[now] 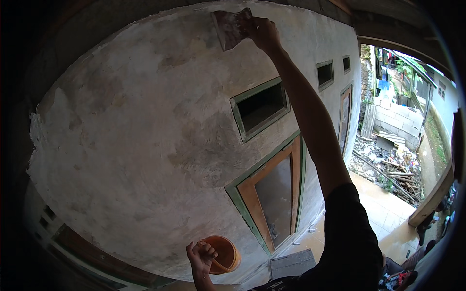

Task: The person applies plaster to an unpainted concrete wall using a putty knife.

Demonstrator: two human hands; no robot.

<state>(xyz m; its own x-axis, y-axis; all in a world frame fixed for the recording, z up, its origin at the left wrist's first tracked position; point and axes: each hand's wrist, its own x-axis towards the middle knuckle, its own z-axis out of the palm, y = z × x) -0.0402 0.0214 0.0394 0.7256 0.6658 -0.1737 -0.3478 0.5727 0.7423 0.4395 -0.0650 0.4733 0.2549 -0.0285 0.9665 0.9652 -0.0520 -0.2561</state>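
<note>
My right arm reaches high up the wall, and my right hand is closed around a wide, flat putty scraper. Its reddish-brown blade, smeared with pale material, lies against the wall near its upper edge. Low in the view, my left hand is curled shut on the handle of an orange bucket. The bucket hangs beside the wall with its mouth toward me; what is inside is too dark to make out. Whitish coating covers the wall unevenly, with grey and brownish patches.
A green-framed vent opening sits above a wooden-framed window. A grey board or box stands below. To the right are a tiled floor, piled wood and rubble, and a wooden post. Part of someone's legs shows lower right.
</note>
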